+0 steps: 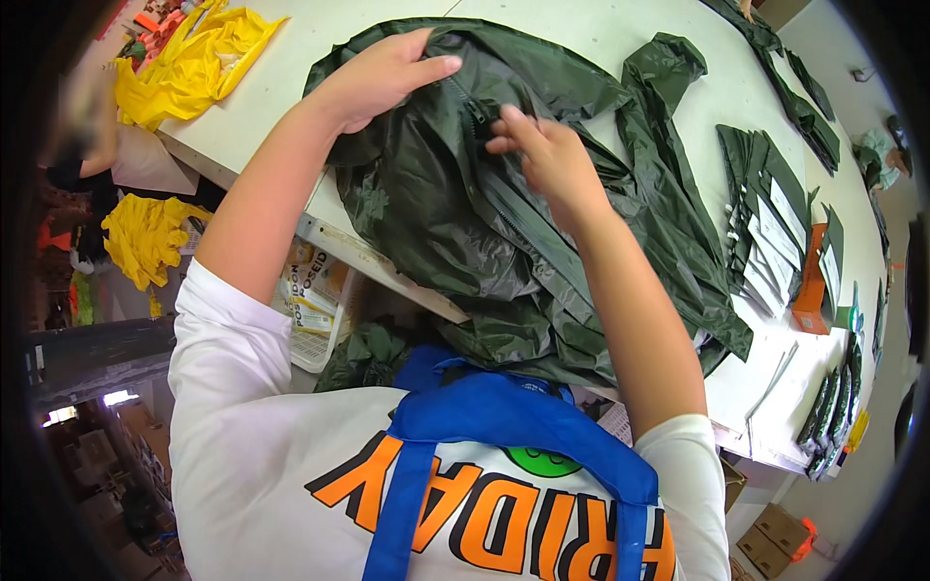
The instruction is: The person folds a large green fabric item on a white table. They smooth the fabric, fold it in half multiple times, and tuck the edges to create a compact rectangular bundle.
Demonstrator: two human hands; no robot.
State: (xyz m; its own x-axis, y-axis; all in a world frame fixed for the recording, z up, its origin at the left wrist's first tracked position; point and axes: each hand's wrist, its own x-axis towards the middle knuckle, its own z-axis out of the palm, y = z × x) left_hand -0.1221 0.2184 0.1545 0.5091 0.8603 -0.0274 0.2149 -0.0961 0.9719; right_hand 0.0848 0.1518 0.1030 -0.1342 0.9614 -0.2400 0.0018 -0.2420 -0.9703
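A dark green, shiny rain jacket (417, 203) lies bunched on the white table, its sleeve stretched out to the right. Over its upper part rests my left hand (383, 77), closed on the fabric with the thumb laid along it. A dark zipper (475, 108) runs down from beside that thumb through the folds. Just right of the zipper, my right hand (554, 160) has its fingers curled and pressed together, slightly smeared. What they pinch, if anything, is too small to make out.
Stacked green pieces with white papers (775, 228) and an orange-brown box (814, 281) stand on the table (387, 12) at right. Yellow garments (199, 58) lie at the far left. A white basket (315, 344) with printed packets sits below the near edge. Another person's arm shows at left.
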